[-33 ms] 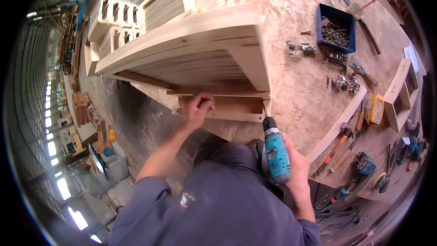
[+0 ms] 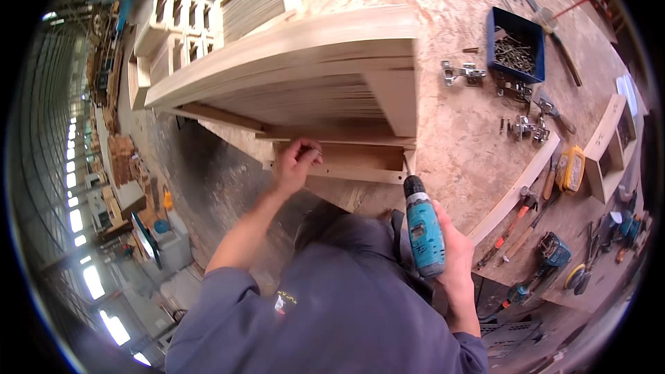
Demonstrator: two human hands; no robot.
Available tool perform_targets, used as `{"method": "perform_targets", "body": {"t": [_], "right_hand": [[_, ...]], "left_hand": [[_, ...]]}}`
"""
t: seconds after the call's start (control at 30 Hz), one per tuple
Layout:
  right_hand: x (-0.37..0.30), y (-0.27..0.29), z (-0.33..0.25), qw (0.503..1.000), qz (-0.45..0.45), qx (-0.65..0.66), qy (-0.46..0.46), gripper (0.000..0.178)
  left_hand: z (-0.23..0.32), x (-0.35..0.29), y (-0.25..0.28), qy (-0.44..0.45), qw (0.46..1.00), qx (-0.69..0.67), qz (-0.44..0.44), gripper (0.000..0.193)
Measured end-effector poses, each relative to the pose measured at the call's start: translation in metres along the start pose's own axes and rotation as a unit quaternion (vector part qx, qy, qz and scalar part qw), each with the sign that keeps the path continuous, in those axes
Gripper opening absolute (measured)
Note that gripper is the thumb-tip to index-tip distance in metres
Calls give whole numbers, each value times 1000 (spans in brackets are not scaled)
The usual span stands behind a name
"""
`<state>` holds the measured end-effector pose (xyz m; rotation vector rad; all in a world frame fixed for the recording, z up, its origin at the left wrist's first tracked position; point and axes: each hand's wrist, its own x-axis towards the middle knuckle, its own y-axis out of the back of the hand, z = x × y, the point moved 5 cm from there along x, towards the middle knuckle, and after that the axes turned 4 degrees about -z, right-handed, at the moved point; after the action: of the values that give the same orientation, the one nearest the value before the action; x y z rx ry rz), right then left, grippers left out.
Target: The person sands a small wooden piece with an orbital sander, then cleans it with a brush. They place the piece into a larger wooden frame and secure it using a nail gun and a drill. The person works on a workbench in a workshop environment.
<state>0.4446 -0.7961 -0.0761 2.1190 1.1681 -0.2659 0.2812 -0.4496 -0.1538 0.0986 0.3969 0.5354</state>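
My right hand (image 2: 455,253) is wrapped round a teal cordless drill (image 2: 425,237), held at the right end of a pale wooden frame. The drill's bit end is close to the corner of the narrow wooden rail (image 2: 367,175) on the near side, which has small holes in it. My left hand (image 2: 296,166) is over the left part of that rail, thumb and fingers pinched together; whatever they hold is too small to make out. Behind both hands stands the wooden cabinet piece (image 2: 277,52) with a slatted grey-brown panel (image 2: 312,104) inside.
A blue box of screws (image 2: 516,52) stands on the bench (image 2: 443,118) at the right, beside metal hinges (image 2: 463,74). Further right lie a hammer (image 2: 528,201), a yellow case (image 2: 570,170) and a second teal power tool (image 2: 554,253). Wooden frames (image 2: 183,17) are stacked at the far left.
My left hand has shifted slightly to the left along the rail. The drill stays at the right corner; the whole view has moved a little.
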Motion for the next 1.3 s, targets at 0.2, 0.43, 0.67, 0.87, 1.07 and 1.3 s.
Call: {"method": "perform_targets", "body": {"t": [0.2,0.43,0.67,0.87,1.07,1.3], "right_hand": [[1,-9,-15,999,27,22,-18,70],[-5,-20,-26,998,53,8,-29,68],[-29,-46,-97,998,-11,56,33,49],[-38,-82,-110,985,-19,138,-103,50],[-50,-84,-122,973,-36,165,-157,58],[-54,-81,-136,980,-6,158,-124,69]], "left_hand": [[-16,14,24,-11,991,-124,-53,16],[-31,11,29,-32,983,-128,-124,10],[-29,12,26,-46,946,-262,-186,12],[-22,12,29,-55,936,-295,-185,18],[-26,14,30,-60,923,-322,-201,18],[-26,15,31,-64,918,-337,-201,16]]}}
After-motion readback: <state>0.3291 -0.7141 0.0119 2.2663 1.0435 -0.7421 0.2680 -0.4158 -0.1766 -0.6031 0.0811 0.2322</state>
